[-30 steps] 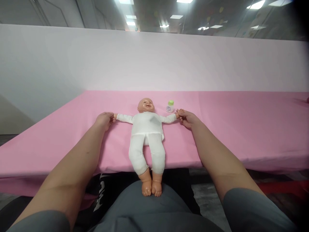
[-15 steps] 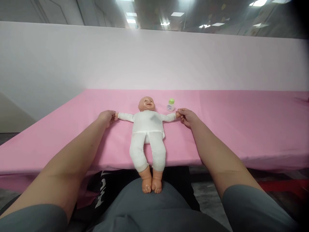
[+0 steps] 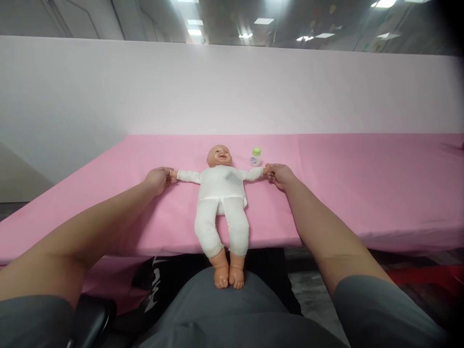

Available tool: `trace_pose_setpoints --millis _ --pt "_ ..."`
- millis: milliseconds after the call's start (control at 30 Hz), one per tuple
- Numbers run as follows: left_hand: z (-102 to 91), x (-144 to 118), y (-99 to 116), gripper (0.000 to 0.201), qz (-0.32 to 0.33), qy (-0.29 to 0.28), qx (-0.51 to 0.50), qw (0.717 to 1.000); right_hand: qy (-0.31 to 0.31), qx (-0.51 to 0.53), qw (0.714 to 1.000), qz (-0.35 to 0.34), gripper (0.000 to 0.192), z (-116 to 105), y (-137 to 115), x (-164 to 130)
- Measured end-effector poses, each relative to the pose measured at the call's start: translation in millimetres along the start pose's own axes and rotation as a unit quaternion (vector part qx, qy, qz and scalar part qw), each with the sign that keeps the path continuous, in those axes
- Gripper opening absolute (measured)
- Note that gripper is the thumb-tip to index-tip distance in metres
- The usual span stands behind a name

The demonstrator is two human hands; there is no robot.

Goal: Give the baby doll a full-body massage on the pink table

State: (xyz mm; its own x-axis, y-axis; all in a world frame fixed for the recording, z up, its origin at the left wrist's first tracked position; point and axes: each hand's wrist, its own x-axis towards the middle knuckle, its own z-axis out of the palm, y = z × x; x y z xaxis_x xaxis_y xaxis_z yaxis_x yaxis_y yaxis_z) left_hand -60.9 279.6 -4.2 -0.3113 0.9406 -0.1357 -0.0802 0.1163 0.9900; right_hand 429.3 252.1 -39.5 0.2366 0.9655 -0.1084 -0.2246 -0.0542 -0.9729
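Nearest the camera, the person's grey-clad lap (image 3: 232, 319) fills the lower edge of the view, and the doll's two bare feet (image 3: 229, 277) rest on it, side by side and touching. A black item with white lettering (image 3: 155, 290) lies just beyond the lap, below the table edge. The doll (image 3: 221, 193) lies on its back, face up, in a white one-piece suit; its legs hang over the near edge of the table, while its trunk and head rest on the pink tablecloth (image 3: 344, 193). Both of the person's forearms reach forward over that edge. The left hand (image 3: 158, 178) is closed around the end of the doll's arm on the view's left, fingers curled about the small hand, which is mostly hidden in the grip. The right hand (image 3: 278, 175) pinches the doll's other hand between thumb and fingers. The doll's arms are thus drawn straight out to either side, level with its shoulders. Past the doll's head, slightly to the right and near the right hand without touching it, a small bottle with a green cap (image 3: 255, 157) stands upright on the cloth. Behind the table runs a pale wall panel (image 3: 232, 87), with ceiling lights (image 3: 264, 21) above.
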Motion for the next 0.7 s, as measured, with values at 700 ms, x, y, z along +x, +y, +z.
trace_pose_setpoints --millis 700 --pt "-5.6 3 -7 0.013 0.06 -0.009 -0.055 0.997 -0.05 -0.052 0.996 -0.049 0.026 -6 3 -3"
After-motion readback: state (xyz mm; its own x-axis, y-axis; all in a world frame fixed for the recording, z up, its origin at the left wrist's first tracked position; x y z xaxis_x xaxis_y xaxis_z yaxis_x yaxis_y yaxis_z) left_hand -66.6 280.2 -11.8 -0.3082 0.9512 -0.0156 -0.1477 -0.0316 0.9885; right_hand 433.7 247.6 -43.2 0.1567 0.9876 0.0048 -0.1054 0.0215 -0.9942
